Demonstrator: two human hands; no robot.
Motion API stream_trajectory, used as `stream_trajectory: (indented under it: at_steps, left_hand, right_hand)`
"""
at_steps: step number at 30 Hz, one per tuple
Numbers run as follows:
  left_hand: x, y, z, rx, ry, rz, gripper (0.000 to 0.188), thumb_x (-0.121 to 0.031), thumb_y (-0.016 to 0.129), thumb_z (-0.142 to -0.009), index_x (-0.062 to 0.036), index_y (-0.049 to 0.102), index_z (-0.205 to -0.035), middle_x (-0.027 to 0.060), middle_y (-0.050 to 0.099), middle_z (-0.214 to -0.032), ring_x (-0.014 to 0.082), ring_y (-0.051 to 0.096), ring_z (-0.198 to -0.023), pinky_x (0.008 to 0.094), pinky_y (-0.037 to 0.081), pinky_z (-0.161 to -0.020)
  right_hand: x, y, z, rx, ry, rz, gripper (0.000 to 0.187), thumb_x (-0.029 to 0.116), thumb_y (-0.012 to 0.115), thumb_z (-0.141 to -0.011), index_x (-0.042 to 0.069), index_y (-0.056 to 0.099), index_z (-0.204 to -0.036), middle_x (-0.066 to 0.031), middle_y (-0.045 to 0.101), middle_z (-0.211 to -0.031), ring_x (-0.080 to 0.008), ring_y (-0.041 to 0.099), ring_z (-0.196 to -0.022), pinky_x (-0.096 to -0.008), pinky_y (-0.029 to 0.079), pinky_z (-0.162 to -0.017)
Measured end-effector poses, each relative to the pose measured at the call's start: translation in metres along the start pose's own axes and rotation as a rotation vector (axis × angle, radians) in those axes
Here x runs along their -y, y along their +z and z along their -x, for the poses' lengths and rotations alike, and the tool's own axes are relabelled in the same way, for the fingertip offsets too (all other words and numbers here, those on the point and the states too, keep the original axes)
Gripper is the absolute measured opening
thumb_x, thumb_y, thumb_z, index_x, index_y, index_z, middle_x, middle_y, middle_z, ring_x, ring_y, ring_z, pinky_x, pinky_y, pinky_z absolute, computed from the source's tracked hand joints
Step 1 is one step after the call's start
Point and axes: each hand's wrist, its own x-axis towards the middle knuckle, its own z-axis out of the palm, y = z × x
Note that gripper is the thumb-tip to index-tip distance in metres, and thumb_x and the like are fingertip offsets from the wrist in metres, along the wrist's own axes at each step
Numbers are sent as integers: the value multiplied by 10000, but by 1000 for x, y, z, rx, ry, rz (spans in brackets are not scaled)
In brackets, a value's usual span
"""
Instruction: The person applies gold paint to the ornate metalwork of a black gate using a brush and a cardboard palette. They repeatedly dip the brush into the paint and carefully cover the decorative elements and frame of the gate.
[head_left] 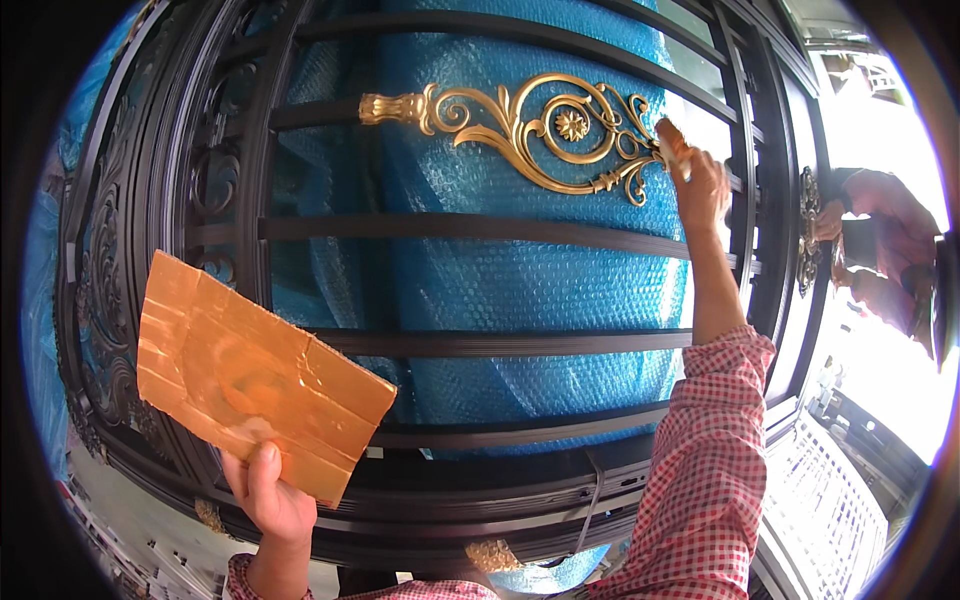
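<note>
My left hand [268,495] grips the lower edge of a flat cardboard piece [330,410], thumb on top; its face is smeared with gold-orange paint, with a wetter patch near the middle. At the upper right, my right hand [704,188] is closed around a small brown-and-white dabber [672,143], whose exact kind is hard to make out. Its tip meets or nearly meets the right end of a gold scroll ornament [572,125]. This ornament, with a rosette inside its ring, lies along a bar of a dark metal gate [480,228].
Blue bubble wrap [530,290] lies behind the bars. Dark scrollwork [105,270] fills the gate's left side. At the right, another person [885,235] has a hand by a dark ornament [808,230]. A thin tie [594,500] hangs at the near edge.
</note>
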Motion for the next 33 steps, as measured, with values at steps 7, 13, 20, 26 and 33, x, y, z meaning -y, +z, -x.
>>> stream_trajectory:
  at_steps: [7, 13, 20, 26, 33]
  left_hand:
    - [-1, 2, 0, -2, 32, -20, 493, -88, 429, -798, 11, 332, -1271, 134, 405, -1242, 201, 418, -1112, 344, 352, -935]
    - [2, -1, -1, 62, 39, -6, 444, -101, 422, -816, 11, 361, -1241, 123, 424, -1218, 197, 432, -1096, 340, 361, -923]
    - [1, 6, -2, 42, 7, -16, 459, -86, 430, -803, 8, 354, -1246, 126, 416, -1219, 193, 422, -1099, 344, 361, -922]
    - [2, 10, -2, 40, 34, 16, 472, -88, 410, -817, 6, 332, -1273, 126, 407, -1239, 197, 422, -1111, 343, 360, -928]
    - [3, 16, -1, 67, 27, 17, 496, -72, 414, -808, 0, 311, -1287, 132, 393, -1250, 191, 410, -1114, 348, 354, -934]
  right_hand:
    - [-19, 20, 16, -206, 207, -23, 175, 243, 588, -772, 143, 550, -911, -34, 603, -933, -233, 546, -937, -385, 378, -780]
    - [-20, 26, 24, -108, 275, -49, 158, 253, 610, -764, 156, 561, -878, -26, 598, -947, -229, 537, -966, -407, 360, -825]
    - [-12, 26, 21, -6, 455, -237, 360, 270, 671, -726, 119, 596, -1045, -178, 624, -923, -341, 587, -883, -414, 436, -782]
    - [-33, 34, 30, -112, 574, -298, 330, 304, 670, -718, 62, 626, -938, -153, 645, -850, -323, 616, -792, -394, 464, -718]
    - [-32, 35, 26, -96, 649, -231, 367, 328, 668, -706, 28, 631, -915, -171, 637, -809, -322, 610, -807, -399, 450, -750]
